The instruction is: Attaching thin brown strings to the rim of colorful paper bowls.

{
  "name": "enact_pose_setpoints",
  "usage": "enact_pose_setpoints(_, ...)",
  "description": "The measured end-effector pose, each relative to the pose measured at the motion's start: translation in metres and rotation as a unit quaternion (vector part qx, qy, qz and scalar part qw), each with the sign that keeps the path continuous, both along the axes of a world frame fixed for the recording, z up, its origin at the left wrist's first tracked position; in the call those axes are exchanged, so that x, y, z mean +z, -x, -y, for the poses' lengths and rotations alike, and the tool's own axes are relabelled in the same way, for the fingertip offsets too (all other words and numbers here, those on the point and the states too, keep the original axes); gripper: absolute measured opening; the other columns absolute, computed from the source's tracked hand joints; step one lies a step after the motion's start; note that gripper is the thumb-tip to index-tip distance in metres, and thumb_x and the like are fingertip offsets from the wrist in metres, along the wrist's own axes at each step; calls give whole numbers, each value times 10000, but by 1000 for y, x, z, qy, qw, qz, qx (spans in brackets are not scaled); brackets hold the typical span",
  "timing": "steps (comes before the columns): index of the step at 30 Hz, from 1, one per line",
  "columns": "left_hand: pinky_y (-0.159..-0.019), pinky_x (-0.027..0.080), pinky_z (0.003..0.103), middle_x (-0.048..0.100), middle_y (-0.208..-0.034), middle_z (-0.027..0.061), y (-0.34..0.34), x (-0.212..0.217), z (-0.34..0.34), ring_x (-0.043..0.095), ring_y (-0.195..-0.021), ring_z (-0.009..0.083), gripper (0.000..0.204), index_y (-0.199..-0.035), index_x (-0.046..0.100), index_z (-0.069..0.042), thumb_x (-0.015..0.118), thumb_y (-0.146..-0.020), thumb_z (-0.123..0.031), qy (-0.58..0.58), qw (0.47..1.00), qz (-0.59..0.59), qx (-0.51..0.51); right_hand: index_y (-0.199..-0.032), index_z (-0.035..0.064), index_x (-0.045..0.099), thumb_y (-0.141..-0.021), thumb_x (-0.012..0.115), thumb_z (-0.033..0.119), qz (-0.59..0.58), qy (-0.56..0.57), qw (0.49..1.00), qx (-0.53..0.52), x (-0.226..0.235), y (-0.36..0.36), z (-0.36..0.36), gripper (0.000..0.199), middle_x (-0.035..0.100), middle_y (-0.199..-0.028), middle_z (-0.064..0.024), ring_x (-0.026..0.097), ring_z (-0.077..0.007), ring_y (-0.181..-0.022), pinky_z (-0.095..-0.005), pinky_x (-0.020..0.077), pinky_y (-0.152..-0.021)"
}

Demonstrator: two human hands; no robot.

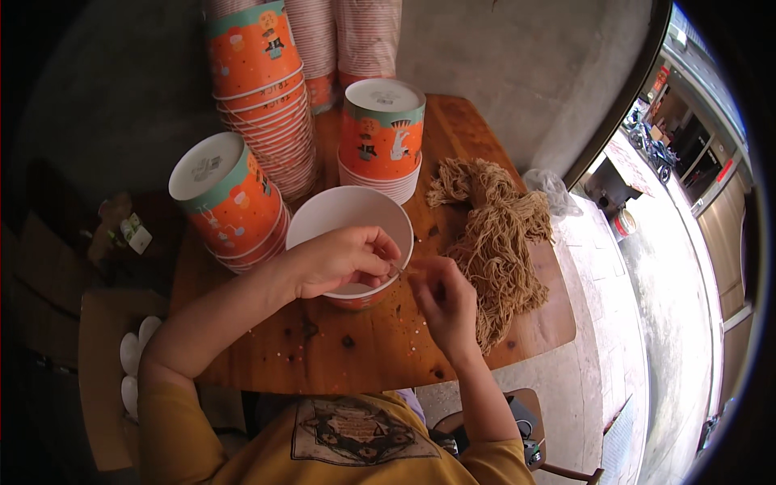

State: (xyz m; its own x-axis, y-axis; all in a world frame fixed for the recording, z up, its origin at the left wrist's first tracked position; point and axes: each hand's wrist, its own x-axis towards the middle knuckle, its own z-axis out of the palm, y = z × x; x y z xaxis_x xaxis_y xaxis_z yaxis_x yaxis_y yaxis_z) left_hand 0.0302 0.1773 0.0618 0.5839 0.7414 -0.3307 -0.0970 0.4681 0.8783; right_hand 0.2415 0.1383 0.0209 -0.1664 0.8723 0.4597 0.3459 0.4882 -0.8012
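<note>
L hand (347, 263) & R hand (440, 295) close tog. at R rim of upright tub (343, 212), fingertips narrowed (can't tell what's held); tan cord bundle (505, 250) just R.

We see an orange paper bucket (347, 214) with a white inside, mouth up on the wooden table (271, 360). By its right rim we make out a thin strand (399, 271), details unclear; farther right lies a loose, tangled tan yarn hank (503, 246).
</note>
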Motion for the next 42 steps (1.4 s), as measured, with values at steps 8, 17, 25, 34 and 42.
enact_pose_setpoints(8, -774, 502, 281, 585, -915, 42, -15, 1, 21, 583, -844, 130, 193, -1033, 514, -26, 584, -862, 32, -398, 888, -221, 57, -1100, 69, 635, -856, 738, 129, -15, -19, 997, 67, 7, -2, -8, 272, 507, -961, -46, 510, -118, -640, -273, 465, -599)
enact_pose_setpoints(17, -755, 515, 416, 547, -971, 122, -21, -1, 32, 597, -874, 337, 352, -1143, 477, -52, 588, -826, 56, -702, 631, -322, 72, -984, 38, 659, -855, 733, 109, 21, 18, 999, 41, 11, 8, -6, 165, 550, -775, -56, 527, -132, -622, -281, 458, -582)
enact_pose_setpoints(25, -782, 529, 305, 514, -1032, 79, -9, -4, 24, 603, -851, 187, 359, -1181, 499, -54, 612, -858, 53, -559, 773, -294, 64, -932, 17, 655, -864, 710, 79, -11, 70, 997, 27, 7, 9, -5, 106, 588, -756, -61, 543, -134, -602, -276, 462, -576)
enact_pose_setpoints(34, -804, 514, 356, 543, -1061, 111, -7, 5, 30, 612, -889, 236, 142, -976, 574, -20, 644, -872, -87, -487, 812, -315, 70, -929, 36, 651, -864, 715, 88, 2, 5, 1000, 11, 7, 15, -2, 105, 605, -787, -70, 563, -145, -579, -273, 470, -553)
enact_pose_setpoints(42, -829, 464, 364, 587, -1004, 111, -7, 2, 29, 566, -991, 246, 122, -912, 570, -25, 649, -854, -98, -518, 771, -367, 50, -918, 46, 630, -860, 713, 91, 45, -29, 999, 6, 8, 18, 1, 111, 613, -800, -77, 611, -203, -602, -309, 500, -556)
